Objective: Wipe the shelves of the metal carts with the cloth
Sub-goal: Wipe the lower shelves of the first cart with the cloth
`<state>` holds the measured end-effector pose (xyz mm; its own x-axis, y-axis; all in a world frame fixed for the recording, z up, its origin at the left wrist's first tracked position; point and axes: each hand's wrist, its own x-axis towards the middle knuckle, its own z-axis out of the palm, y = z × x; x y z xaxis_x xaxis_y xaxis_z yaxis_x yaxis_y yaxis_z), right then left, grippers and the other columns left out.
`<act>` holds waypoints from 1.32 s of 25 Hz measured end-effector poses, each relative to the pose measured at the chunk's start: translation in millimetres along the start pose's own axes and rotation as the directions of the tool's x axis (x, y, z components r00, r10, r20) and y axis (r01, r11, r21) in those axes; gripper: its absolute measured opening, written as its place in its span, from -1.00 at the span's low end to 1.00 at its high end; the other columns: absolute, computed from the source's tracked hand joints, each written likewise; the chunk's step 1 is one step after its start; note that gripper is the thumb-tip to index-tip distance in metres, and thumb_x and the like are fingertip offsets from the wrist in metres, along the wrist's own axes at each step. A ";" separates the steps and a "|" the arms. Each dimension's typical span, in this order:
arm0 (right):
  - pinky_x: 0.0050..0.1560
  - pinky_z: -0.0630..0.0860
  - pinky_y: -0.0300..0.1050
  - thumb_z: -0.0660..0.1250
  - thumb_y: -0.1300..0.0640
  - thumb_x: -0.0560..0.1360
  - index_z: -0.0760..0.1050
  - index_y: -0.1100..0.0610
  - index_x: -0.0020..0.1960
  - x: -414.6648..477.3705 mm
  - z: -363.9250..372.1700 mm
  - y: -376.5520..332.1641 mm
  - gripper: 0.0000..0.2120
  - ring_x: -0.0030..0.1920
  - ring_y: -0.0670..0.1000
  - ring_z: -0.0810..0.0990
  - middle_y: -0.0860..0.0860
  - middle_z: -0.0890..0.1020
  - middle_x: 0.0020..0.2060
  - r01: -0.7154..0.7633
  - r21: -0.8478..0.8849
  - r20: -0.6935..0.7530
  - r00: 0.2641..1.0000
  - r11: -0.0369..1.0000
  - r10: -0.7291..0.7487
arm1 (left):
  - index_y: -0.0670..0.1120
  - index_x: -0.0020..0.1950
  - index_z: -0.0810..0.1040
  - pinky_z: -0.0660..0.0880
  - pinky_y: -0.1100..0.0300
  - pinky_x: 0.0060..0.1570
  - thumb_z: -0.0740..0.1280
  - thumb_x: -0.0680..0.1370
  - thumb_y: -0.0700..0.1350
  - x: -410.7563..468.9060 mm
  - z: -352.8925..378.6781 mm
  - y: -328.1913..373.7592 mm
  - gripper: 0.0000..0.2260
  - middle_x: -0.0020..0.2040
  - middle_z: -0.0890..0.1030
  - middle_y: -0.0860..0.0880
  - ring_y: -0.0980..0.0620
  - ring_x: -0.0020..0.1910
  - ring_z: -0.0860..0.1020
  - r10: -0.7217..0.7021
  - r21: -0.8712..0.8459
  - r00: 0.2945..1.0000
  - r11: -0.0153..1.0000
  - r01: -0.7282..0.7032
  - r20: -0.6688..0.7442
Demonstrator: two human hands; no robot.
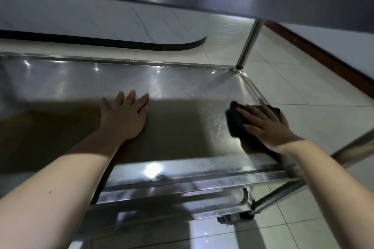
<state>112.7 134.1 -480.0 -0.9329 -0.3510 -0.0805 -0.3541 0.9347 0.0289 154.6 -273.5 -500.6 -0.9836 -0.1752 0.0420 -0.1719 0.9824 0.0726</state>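
Cloth (234, 121) is dark, limp and light, lying bunched on the cart shelf (182, 87), on the camera side of the corner post (250, 44). The right grip (267, 125) sits flat on top of it, fingers straight and spread, pressing rather than clenching. The left grip (125, 115) lies flat on bare steel well left of the post, fingers straight, holding nothing. My read: the steel looks slick, so the cloth will skid and fold, and palm pressure over its middle should work best.
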 end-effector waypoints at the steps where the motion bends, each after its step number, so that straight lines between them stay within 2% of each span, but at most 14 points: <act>1: 0.46 -0.23 0.25 -0.21 -0.41 0.46 -0.16 -0.61 0.35 -26.8 -1.4 -2.4 -0.54 0.56 0.04 -0.15 -0.50 -0.19 0.44 -0.031 0.079 0.013 0.999 0.996 0.030 | 0.30 0.55 -0.11 -0.11 -0.29 0.45 -0.18 0.64 0.19 -0.4 -0.3 0.4 -0.55 0.61 -0.07 0.07 -0.08 0.58 -0.08 0.003 -0.001 1.000 1.000 -0.003 0.005; 3: 0.47 -0.29 0.21 -0.21 -0.45 0.39 -0.28 -0.67 0.27 -61.5 -8.7 -28.6 -0.52 0.56 0.00 -0.20 -0.44 -0.14 0.49 -0.108 0.184 0.046 0.994 0.977 0.101 | 0.30 0.55 -0.11 -0.13 -0.32 0.43 -0.18 0.65 0.18 -0.8 -0.9 2.0 -0.55 0.61 -0.08 0.06 -0.10 0.58 -0.09 0.009 -0.008 1.000 1.000 -0.009 0.014; 5: 0.46 -0.32 0.26 -0.21 -0.46 0.42 -0.30 -0.67 0.27 -75.7 -15.0 -80.5 -0.54 0.56 0.04 -0.24 -0.44 -0.20 0.45 -0.076 0.161 0.067 0.996 0.984 0.066 | 0.29 0.55 -0.10 -0.13 -0.33 0.42 -0.17 0.65 0.17 -1.3 -1.0 2.8 -0.55 0.62 -0.08 0.05 -0.11 0.58 -0.10 0.013 -0.006 1.000 1.000 -0.013 0.017; 8: 0.36 -0.48 0.29 -0.33 -0.46 0.42 -0.35 -0.62 0.30 -87.8 -3.8 -185.0 -0.54 0.53 0.16 -0.33 -0.37 -0.26 0.47 0.251 0.164 -0.009 0.967 0.954 -0.253 | 0.28 0.55 -0.10 -0.14 -0.34 0.41 -0.15 0.65 0.16 0.2 -2.7 -0.3 -0.55 0.62 -0.09 0.05 -0.11 0.58 -0.11 0.028 -0.022 0.999 0.999 -0.028 0.037; 10: 0.34 -0.48 0.34 -0.36 -0.52 0.39 -0.35 -0.61 0.32 -66.4 -2.7 -221.1 -0.50 0.53 0.22 -0.31 -0.31 -0.24 0.51 0.309 0.183 -0.022 0.950 0.933 -0.311 | 0.25 0.57 -0.12 -0.15 -0.34 0.41 -0.12 0.66 0.13 1.1 -5.0 -3.7 -0.54 0.61 -0.11 0.05 -0.11 0.58 -0.13 0.049 -0.043 0.997 0.998 -0.046 0.057; 12: 0.37 -0.37 0.43 -0.30 -0.48 0.45 -0.33 -0.56 0.37 -3.4 -11.5 -224.8 -0.50 0.54 0.28 -0.25 -0.24 -0.20 0.55 0.219 0.131 -0.016 0.976 0.967 -0.219 | 0.20 0.58 -0.12 -0.14 -0.32 0.42 -0.11 0.67 0.11 -1.0 -6.3 -5.6 -0.53 0.62 -0.11 0.05 -0.09 0.58 -0.12 0.049 -0.047 0.998 0.998 -0.047 0.049; 14: 0.38 -0.27 0.49 -0.19 -0.35 0.57 -0.29 -0.45 0.45 75.9 -24.3 -219.7 -0.51 0.54 0.32 -0.20 -0.19 -0.18 0.57 0.096 0.068 0.021 0.995 0.993 -0.097 | 0.17 0.59 -0.11 -0.13 -0.30 0.44 -0.12 0.67 0.11 -4.4 -5.2 -3.6 -0.53 0.62 -0.10 0.04 -0.09 0.58 -0.11 0.034 -0.033 0.999 0.999 -0.034 0.018; 19: 0.33 -0.30 0.54 -0.15 -0.30 0.60 -0.17 -0.38 0.51 183.9 -31.3 -231.0 -0.50 0.55 0.29 -0.15 -0.13 -0.07 0.59 -0.104 0.151 0.054 0.994 0.983 0.097 | 0.18 0.59 -0.07 -0.11 -0.29 0.45 -0.14 0.67 0.11 -8.4 -3.3 -1.6 -0.54 0.62 -0.06 0.03 -0.08 0.58 -0.08 0.028 -0.014 0.999 1.000 -0.028 -0.042; 23: 0.38 -0.19 0.51 -0.15 -0.30 0.60 -0.22 -0.40 0.49 131.6 -27.1 -213.2 -0.51 0.55 0.26 -0.16 -0.18 -0.09 0.58 0.056 0.104 0.044 0.997 0.993 -0.060 | 0.20 0.59 -0.08 -0.14 -0.28 0.47 -0.15 0.67 0.12 -8.2 -4.9 -0.9 -0.54 0.62 -0.08 0.05 -0.07 0.58 -0.11 0.011 -0.044 1.000 0.999 -0.012 -0.011; 26: 0.40 -0.27 0.43 -0.28 -0.37 0.53 -0.30 -0.50 0.43 23.6 -9.4 -195.6 -0.52 0.55 0.25 -0.18 -0.23 -0.13 0.56 0.199 0.146 0.002 0.980 0.969 -0.201 | 0.21 0.58 -0.11 -0.17 -0.27 0.47 -0.15 0.67 0.11 -7.9 -4.3 0.2 -0.54 0.61 -0.11 0.06 -0.06 0.58 -0.13 0.005 -0.051 1.000 0.999 -0.006 -0.008; 29: 0.38 -0.15 0.33 -0.25 -0.37 0.58 -0.11 -0.47 0.47 -75.4 6.9 -192.5 -0.55 0.53 0.29 0.10 -0.24 0.08 0.55 0.281 0.071 -0.107 0.956 0.957 -0.273 | 0.22 0.58 -0.13 -0.19 -0.26 0.45 -0.16 0.67 0.11 -9.3 -2.4 0.2 -0.54 0.61 -0.12 0.06 -0.07 0.58 -0.14 0.004 -0.057 1.000 0.998 -0.004 -0.004; 30: 0.37 -0.16 0.34 -0.23 -0.36 0.59 -0.12 -0.47 0.47 -70.2 6.7 -188.4 -0.55 0.52 0.30 0.11 -0.25 0.08 0.55 0.305 0.055 -0.123 0.947 0.951 -0.297 | 0.22 0.58 -0.13 -0.20 -0.26 0.45 -0.16 0.67 0.12 -9.9 -1.8 0.5 -0.54 0.61 -0.12 0.05 -0.07 0.58 -0.15 0.006 -0.054 1.000 0.999 -0.006 -0.010; 31: 0.39 -0.23 0.36 -0.25 -0.36 0.58 -0.21 -0.49 0.45 -48.3 2.8 -186.9 -0.56 0.54 0.29 0.02 -0.26 0.00 0.56 0.321 0.051 -0.130 0.941 0.946 -0.313 | 0.22 0.57 -0.13 -0.20 -0.27 0.45 -0.16 0.67 0.12 -10.0 -1.1 0.9 -0.54 0.61 -0.12 0.05 -0.07 0.58 -0.15 0.012 -0.050 1.000 0.999 -0.013 -0.018; 33: 0.41 -0.22 0.41 -0.21 -0.33 0.57 -0.36 -0.49 0.41 26.0 -12.0 -185.8 -0.53 0.55 0.27 -0.11 -0.23 -0.11 0.56 0.205 0.014 -0.067 0.977 0.979 -0.203 | 0.23 0.57 -0.12 -0.17 -0.28 0.46 -0.16 0.66 0.13 -9.1 -0.7 0.3 -0.54 0.61 -0.11 0.06 -0.07 0.58 -0.13 0.017 -0.044 1.000 0.999 -0.018 -0.025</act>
<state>153.4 -49.4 -475.5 -0.8438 -0.5364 -0.0177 -0.5365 0.8439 -0.0022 163.5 -271.7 -500.3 -0.9848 -0.1602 0.0676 -0.1517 0.9816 0.1156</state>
